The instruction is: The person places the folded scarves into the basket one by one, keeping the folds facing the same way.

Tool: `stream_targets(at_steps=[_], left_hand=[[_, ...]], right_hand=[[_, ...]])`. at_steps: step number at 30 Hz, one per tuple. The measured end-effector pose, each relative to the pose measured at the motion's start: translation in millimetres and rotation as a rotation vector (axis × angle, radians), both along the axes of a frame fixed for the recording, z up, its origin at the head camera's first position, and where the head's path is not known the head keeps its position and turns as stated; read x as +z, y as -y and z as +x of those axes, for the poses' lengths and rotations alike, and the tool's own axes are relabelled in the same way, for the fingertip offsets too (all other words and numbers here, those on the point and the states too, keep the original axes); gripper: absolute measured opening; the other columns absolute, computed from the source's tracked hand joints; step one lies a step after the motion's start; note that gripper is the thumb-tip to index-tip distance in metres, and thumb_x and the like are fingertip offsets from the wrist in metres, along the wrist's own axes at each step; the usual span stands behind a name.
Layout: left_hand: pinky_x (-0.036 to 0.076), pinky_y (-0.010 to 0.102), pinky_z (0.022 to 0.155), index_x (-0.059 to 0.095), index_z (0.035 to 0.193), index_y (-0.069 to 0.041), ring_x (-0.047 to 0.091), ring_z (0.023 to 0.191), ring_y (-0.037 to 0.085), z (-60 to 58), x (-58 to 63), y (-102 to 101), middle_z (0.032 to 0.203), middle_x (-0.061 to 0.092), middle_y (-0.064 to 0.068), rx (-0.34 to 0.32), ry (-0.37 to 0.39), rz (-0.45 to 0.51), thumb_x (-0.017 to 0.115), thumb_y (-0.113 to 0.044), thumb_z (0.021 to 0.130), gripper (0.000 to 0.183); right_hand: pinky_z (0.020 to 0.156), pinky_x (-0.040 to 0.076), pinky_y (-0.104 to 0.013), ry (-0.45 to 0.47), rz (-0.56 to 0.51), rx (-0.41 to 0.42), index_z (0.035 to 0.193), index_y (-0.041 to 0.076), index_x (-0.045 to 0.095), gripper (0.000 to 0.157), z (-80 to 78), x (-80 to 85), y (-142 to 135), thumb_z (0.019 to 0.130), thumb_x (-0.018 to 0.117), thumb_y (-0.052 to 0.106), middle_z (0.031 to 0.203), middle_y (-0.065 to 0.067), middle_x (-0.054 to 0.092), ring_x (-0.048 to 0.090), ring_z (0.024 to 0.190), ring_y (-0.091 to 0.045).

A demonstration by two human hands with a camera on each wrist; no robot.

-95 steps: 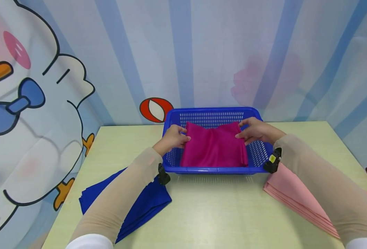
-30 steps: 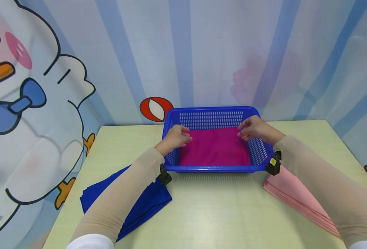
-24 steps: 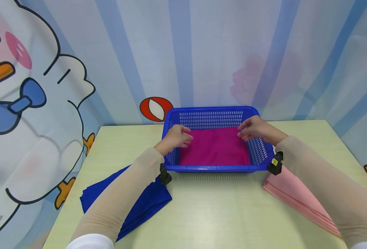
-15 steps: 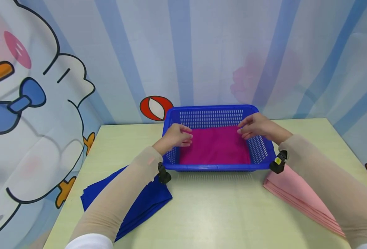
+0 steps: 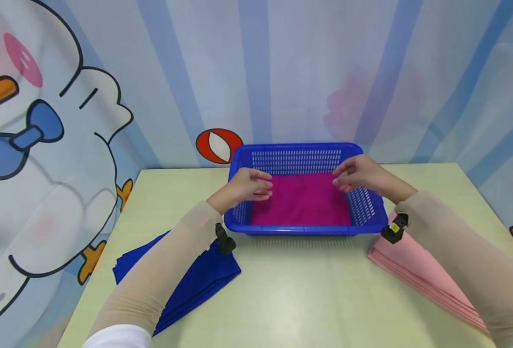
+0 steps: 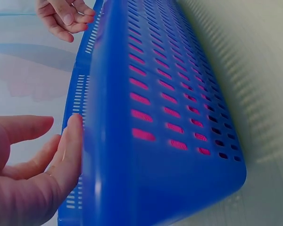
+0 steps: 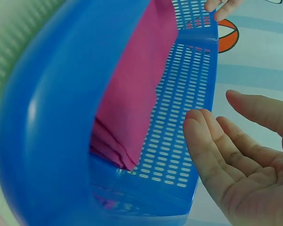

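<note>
A folded magenta cloth (image 5: 301, 200) lies flat in the blue plastic basket (image 5: 304, 229). In the right wrist view the cloth (image 7: 137, 89) shows several stacked layers at its edge. My left hand (image 5: 247, 186) hovers over the basket's left side, its fingers relaxed and nothing between them. Over the right side hangs my right hand (image 5: 358, 175), thumb and fingers apart and holding nothing. The left wrist view shows the left hand (image 6: 37, 169) beside the basket's rim, with magenta visible through the slots.
On the table (image 5: 300, 290), a folded dark blue cloth (image 5: 204, 285) lies at the left, partly under the left forearm. A folded pink cloth (image 5: 421, 270) lies at the right, partly hidden by the right forearm. A printed curtain (image 5: 300, 72) stands behind the basket.
Earlier both hands held the magenta cloth's upper corners raised inside the basket. They have let go, and the cloth lies flat. Both hands have since shifted slightly.
</note>
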State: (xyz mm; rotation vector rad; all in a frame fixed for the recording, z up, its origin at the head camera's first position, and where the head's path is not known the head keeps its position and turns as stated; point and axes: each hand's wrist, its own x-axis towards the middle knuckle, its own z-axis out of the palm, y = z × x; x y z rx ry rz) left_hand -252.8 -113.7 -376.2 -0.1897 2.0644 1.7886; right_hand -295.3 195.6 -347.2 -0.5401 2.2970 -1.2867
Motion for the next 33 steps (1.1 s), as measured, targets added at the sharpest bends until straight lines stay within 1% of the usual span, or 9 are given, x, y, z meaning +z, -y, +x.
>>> stream_targets(at_steps=[5,10,12,16,19,25,27,33], left_hand=[[0.051,0.046,0.096,0.052,0.137,0.007,0.069,0.096,0.027,2.3,4.3,2,0.131,0.058,0.030,-0.003,0.006,0.028,0.059,-0.001,0.099,0.039],[0.055,0.042,0.092,0.056,0.134,0.004,0.069,0.098,0.027,8.3,7.9,3,0.130,0.059,0.029,0.000,0.005,0.039,0.060,-0.002,0.099,0.036],[0.054,0.044,0.094,0.057,0.132,0.003,0.069,0.097,0.027,10.9,9.2,4,0.128,0.060,0.028,-0.003,-0.006,0.039,0.060,-0.002,0.099,0.034],[0.052,0.047,0.096,0.057,0.132,0.004,0.070,0.094,0.025,15.2,11.2,7,0.121,0.065,0.024,-0.013,-0.022,0.054,0.060,-0.003,0.099,0.033],[0.053,0.046,0.095,0.057,0.132,0.004,0.070,0.092,0.023,18.1,13.1,9,0.117,0.067,0.022,-0.020,-0.028,0.067,0.060,-0.003,0.099,0.034],[0.055,0.042,0.092,0.056,0.134,0.004,0.069,0.098,0.027,23.7,16.6,12,0.118,0.067,0.021,-0.046,-0.046,0.076,0.060,-0.004,0.100,0.035],[0.055,0.042,0.091,0.056,0.134,0.004,0.069,0.099,0.028,25.8,18.1,13,0.118,0.067,0.021,-0.055,-0.054,0.077,0.059,-0.004,0.100,0.035],[0.055,0.043,0.092,0.055,0.134,0.003,0.069,0.098,0.026,34.3,24.9,15,0.119,0.066,0.020,-0.070,-0.070,0.065,0.060,-0.004,0.100,0.036]], right_hand=[[0.068,0.061,-0.029,0.004,-0.011,-0.002,0.118,-0.018,0.056,0.030,3.6,3.7,-1,0.095,0.064,-0.001,0.089,-0.010,0.070,0.069,0.074,-0.016],[0.071,0.061,-0.032,0.023,-0.030,0.009,0.121,-0.017,0.056,0.030,11.7,6.1,-1,0.096,0.061,-0.001,0.093,-0.012,0.070,0.070,0.079,-0.020],[0.071,0.061,-0.032,0.021,-0.036,0.012,0.121,-0.017,0.056,0.030,15.8,8.3,0,0.096,0.062,-0.001,0.094,-0.013,0.069,0.070,0.080,-0.020],[0.073,0.061,-0.032,0.016,-0.039,0.019,0.122,-0.016,0.057,0.031,23.0,13.9,0,0.097,0.062,0.001,0.095,-0.014,0.068,0.070,0.081,-0.019],[0.074,0.061,-0.032,0.012,-0.038,0.022,0.122,-0.015,0.058,0.032,27.4,16.7,0,0.096,0.064,0.002,0.096,-0.015,0.068,0.070,0.083,-0.020],[0.075,0.060,-0.032,0.013,-0.060,0.035,0.121,-0.013,0.059,0.032,35.2,16.4,-2,0.095,0.067,0.003,0.095,-0.015,0.068,0.070,0.083,-0.021],[0.076,0.061,-0.032,0.013,-0.077,0.044,0.121,-0.013,0.059,0.032,38.2,16.3,-2,0.094,0.068,0.003,0.095,-0.018,0.068,0.070,0.083,-0.022],[0.074,0.061,-0.033,-0.004,-0.101,0.070,0.120,-0.011,0.061,0.031,46.4,19.0,0,0.093,0.069,0.003,0.093,-0.018,0.069,0.071,0.080,-0.024]])
